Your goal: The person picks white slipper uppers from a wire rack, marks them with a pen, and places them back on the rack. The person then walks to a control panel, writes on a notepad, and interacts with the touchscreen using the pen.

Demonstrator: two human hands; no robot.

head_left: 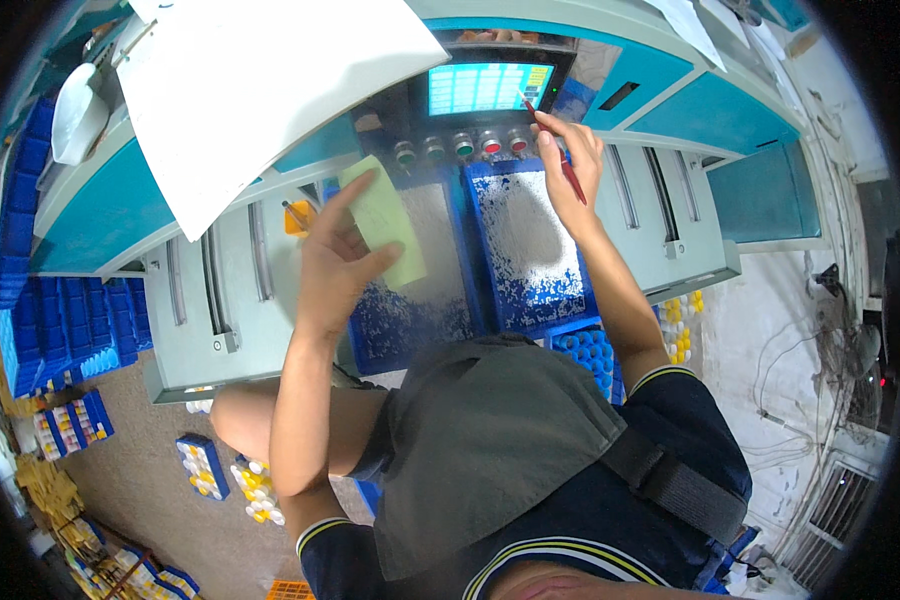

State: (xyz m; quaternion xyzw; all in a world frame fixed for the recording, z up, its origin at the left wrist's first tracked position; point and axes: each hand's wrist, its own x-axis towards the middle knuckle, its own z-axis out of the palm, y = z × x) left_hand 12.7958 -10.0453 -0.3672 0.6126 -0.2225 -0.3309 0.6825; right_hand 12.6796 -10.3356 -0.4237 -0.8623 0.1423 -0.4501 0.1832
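Observation:
A pale green slip of paper [395,245] is held in my left hand [332,265], the thumb lying across its face. My right hand [576,170] grips a slim dark red pen [574,182] and is raised in front of the machine's lit touch screen [485,88]. The pen's upper end reaches the lower right part of the screen; whether it touches the glass I cannot tell. Below the screen runs a row of round push buttons [491,146], some green and some red. Two blue trays with grey-white, worn-looking surfaces, a left tray [410,330] and a right tray [530,260], lie beneath my hands.
A large white sheet [270,90] covers the machine's upper left. An orange holder [298,217] stands by my left hand. Blue bins [70,330] are stacked at far left. Trays of yellow and white pieces [202,468] lie on the floor. Loose cables [780,390] hang along the right wall.

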